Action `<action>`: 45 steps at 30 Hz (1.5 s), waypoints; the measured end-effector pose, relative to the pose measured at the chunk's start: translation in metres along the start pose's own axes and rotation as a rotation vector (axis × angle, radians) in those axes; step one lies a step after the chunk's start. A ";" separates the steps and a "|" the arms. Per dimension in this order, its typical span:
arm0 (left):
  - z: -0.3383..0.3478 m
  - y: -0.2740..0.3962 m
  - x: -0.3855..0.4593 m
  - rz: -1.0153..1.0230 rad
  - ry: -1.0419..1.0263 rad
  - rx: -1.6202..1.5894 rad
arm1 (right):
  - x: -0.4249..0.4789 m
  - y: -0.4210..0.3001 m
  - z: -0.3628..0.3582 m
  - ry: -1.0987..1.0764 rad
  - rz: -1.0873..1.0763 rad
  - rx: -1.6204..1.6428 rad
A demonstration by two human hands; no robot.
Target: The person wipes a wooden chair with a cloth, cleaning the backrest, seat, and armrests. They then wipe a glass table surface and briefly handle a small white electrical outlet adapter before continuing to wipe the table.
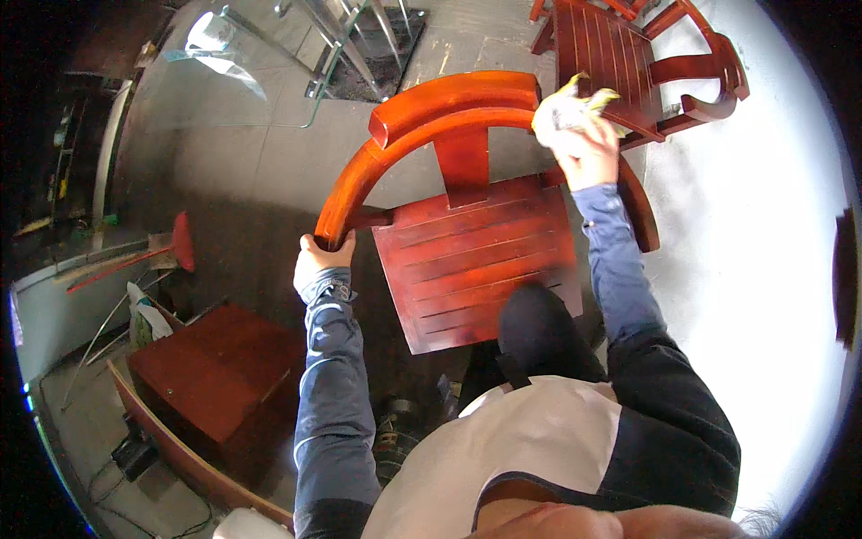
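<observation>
Before me stands a reddish-brown wooden armchair (465,259) with a slatted seat and a curved back-and-arm rail (377,158). My left hand (322,259) grips the end of the rail's left arm, thumb and fingers on either side of it. In my right hand (587,158) is a crumpled white and yellow cloth (569,114), which lies against the right part of the top rail. That hand hides some of the rail beneath it. My dark-clad knee (535,316) is over or against the front of the seat.
A second wooden armchair (606,60) stands just behind, to the right. Glass-topped table with metal legs (357,54) is at the back left. Left of me are a reddish-brown wooden box (215,370), a red-headed tool (182,242) and loose cables (108,485). A bright wall (747,269) runs along the right.
</observation>
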State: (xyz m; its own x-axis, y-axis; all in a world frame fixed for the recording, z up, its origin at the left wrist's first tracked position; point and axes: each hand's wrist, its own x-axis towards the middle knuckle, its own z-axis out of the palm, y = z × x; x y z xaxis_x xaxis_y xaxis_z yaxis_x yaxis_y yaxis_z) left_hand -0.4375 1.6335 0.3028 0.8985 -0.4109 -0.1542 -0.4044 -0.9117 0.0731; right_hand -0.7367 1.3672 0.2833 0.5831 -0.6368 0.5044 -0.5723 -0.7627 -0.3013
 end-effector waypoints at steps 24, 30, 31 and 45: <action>0.010 -0.006 0.009 -0.032 -0.067 0.059 | -0.173 -0.033 -0.081 -0.503 0.165 0.002; 0.011 -0.012 0.010 -0.062 -0.092 0.033 | -0.080 -0.029 -0.017 -0.297 -0.143 0.014; 0.013 -0.010 0.010 -0.047 -0.088 0.030 | -0.073 -0.018 -0.002 -0.333 -0.130 -0.039; 0.013 -0.007 0.009 0.000 0.015 0.042 | -0.233 0.067 0.145 -0.688 0.866 0.034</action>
State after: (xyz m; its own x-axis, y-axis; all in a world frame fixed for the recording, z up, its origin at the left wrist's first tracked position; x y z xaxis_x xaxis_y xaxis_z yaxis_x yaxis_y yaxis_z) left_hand -0.4294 1.6360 0.2878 0.9010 -0.4109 -0.1391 -0.4108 -0.9112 0.0314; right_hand -0.8271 1.4482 0.0280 0.1951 -0.8754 -0.4422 -0.9316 -0.0244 -0.3627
